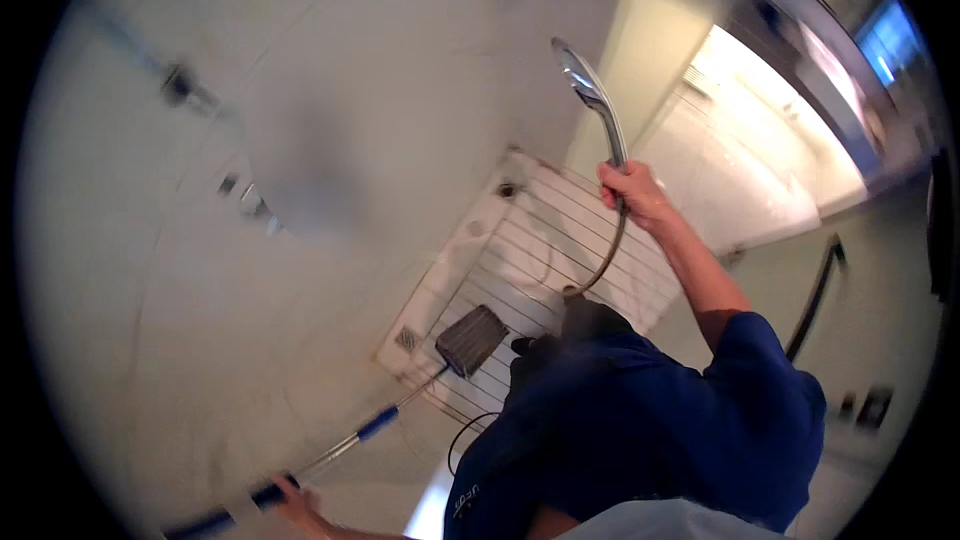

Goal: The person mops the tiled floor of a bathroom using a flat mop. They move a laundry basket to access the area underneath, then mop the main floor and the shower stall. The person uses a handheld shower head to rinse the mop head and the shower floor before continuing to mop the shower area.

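My right hand is closed around the handle of a chrome handheld shower head, which points up and away from me. A flexible shower hose curves down from that hand towards my legs. At lower left, my left hand grips a dark blue section of a telescopic pole. The pole slants down to a wide grey-brown brush or mop head. That head lies over the white ridged shower floor, close to my dark shoe. Whether water is flowing cannot be made out.
A wall-mounted shower valve and another blurred fitting are on the pale wall. A square drain cover sits near the floor's edge. At right are a dark bar and a brightly lit opening.
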A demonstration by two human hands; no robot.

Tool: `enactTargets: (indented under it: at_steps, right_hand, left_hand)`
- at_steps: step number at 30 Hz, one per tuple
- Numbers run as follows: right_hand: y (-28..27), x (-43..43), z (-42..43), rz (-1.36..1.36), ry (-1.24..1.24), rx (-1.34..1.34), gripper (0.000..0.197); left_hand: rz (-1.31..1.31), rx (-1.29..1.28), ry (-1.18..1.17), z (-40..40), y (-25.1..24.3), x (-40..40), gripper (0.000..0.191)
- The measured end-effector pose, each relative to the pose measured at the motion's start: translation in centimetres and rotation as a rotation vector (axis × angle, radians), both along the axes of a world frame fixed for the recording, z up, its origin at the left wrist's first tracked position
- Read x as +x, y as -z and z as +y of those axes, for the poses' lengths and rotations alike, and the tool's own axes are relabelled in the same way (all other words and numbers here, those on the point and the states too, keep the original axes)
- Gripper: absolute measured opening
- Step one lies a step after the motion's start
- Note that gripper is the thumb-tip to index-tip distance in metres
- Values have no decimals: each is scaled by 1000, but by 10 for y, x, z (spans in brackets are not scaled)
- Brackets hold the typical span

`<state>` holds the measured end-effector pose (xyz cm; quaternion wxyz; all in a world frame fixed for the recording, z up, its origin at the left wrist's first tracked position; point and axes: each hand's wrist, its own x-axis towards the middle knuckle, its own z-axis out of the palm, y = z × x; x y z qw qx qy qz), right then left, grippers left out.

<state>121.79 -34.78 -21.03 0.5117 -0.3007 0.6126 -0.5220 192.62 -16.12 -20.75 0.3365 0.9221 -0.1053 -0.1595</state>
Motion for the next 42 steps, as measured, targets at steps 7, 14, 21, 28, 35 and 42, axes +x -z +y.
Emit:
enactTargets:
  at_steps: [7,14,21,28,35,42]
  right_hand:
    - [89,-21,176,-536,767,92,43]
    - [137,32,353,-566,912,37,46]
    - [183,75,458,-224,884,-60,34]
    - [118,106,509,-148,649,7,17]
    - [152,94,567,-416,791,-199,23]
    - [166,39,618,-789,1080,-421,27]
  left_hand:
    - [-394,519,1892,-84,164,-156,48]
    - [-24,-175,2617,-47,-7,-555,54]
    - [468,-1544,2682,214,-145,-707,100]
    - [740,-1548,2504,247,-119,-750,78]
    - [794,-1309,2611,148,-122,-736,77]
    - [1083,-1033,2366,-15,-91,-733,45]
